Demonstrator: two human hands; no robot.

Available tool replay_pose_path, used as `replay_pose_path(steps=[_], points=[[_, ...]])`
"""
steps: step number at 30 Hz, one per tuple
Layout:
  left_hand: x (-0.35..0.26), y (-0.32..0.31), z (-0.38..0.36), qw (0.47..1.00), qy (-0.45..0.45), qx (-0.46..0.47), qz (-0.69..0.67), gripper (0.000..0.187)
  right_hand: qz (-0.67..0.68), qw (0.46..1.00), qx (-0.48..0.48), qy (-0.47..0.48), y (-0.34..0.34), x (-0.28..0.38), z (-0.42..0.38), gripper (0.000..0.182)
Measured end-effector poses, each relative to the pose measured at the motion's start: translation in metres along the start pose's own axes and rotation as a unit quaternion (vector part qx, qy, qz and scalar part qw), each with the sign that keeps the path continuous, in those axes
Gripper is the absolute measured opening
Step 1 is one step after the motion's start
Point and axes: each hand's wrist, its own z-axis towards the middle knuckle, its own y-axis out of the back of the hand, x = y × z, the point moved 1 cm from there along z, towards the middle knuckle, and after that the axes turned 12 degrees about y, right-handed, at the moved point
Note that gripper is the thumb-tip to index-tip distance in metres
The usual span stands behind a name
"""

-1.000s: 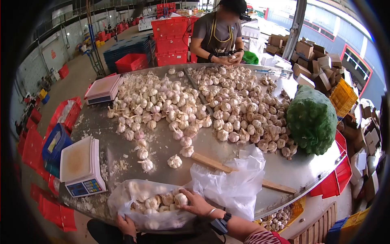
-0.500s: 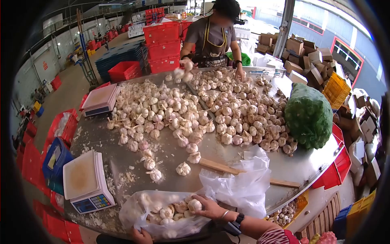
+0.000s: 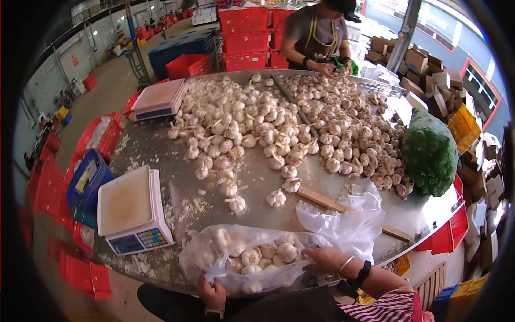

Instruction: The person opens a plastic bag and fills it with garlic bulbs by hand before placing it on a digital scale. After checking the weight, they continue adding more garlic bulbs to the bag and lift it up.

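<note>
A clear plastic bag [image 3: 225,268] full of garlic bulbs lies on its side at the table's near edge. My left hand [image 3: 212,294] pinches the bag's lower left edge. At the bag's right end, my right hand [image 3: 326,260] has its fingers closed on the plastic; a dark band and a bracelet are on that wrist. One bulb [image 3: 287,252] shows near the bag's opening, just left of my right fingers. Beyond the bag, a few loose bulbs [image 3: 276,198] sit on the metal table [image 3: 257,214]. Right of it lies a crumpled empty plastic bag [image 3: 348,217].
Large garlic piles [image 3: 236,118] cover the table's far half. Two scales [image 3: 129,201] stand on the left, a wooden strip [image 3: 322,198] at centre right, a green net sack [image 3: 429,153] at the right. Across the table a co-worker [image 3: 316,40] handles garlic. Red crates [image 3: 244,43] are stacked behind.
My right hand has drawn back from the bulb to the bag's right end. The view has shifted, so the table appears further right. The co-worker's hands have come together.
</note>
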Motion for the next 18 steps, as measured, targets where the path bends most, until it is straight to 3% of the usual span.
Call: replay_pose_path(steps=[3,5,7,9,11,12,13,15,16,17,18], points=[[0.014,0.005,0.006,0.993,0.029,0.065,-0.090,0.021,-0.045,0.996,-0.056,0.046,0.009,-0.002,0.010,0.031],[0.013,0.019,0.016,0.900,0.233,0.166,-0.329,0.017,-0.062,0.991,-0.091,0.077,0.021,0.007,0.017,0.022],[-0.001,0.040,0.029,0.904,0.217,0.139,-0.340,0.017,0.017,0.966,-0.189,0.176,0.034,0.028,0.020,0.015],[-0.003,0.046,0.039,0.907,0.197,0.108,-0.355,0.016,0.024,0.976,-0.146,0.157,0.030,0.025,0.025,0.016],[0.004,0.040,0.044,0.919,0.213,0.098,-0.317,0.018,-0.067,0.987,0.021,0.144,0.028,0.021,0.033,0.016],[0.007,0.038,0.045,0.909,0.262,0.137,-0.293,0.019,-0.092,0.985,0.117,0.085,0.035,0.018,0.031,0.024],[0.013,0.031,0.044,0.909,0.264,0.135,-0.294,0.019,-0.094,0.985,0.119,0.085,0.048,0.020,0.032,0.024],[0.028,0.014,0.039,0.971,0.112,0.087,-0.194,0.023,0.039,0.977,0.130,0.162,0.075,0.022,0.034,0.039],[0.025,0.013,0.036,0.960,0.160,0.081,-0.217,0.026,0.069,0.979,0.154,0.118,0.101,0.037,0.041,0.052],[0.027,0.014,0.037,0.959,0.161,0.085,-0.216,0.026,0.106,0.978,0.101,0.146,0.114,0.032,0.048,0.048],[0.031,0.013,0.035,0.939,0.225,0.106,-0.236,0.026,0.104,0.980,0.047,0.162,0.133,0.035,0.058,0.040]])
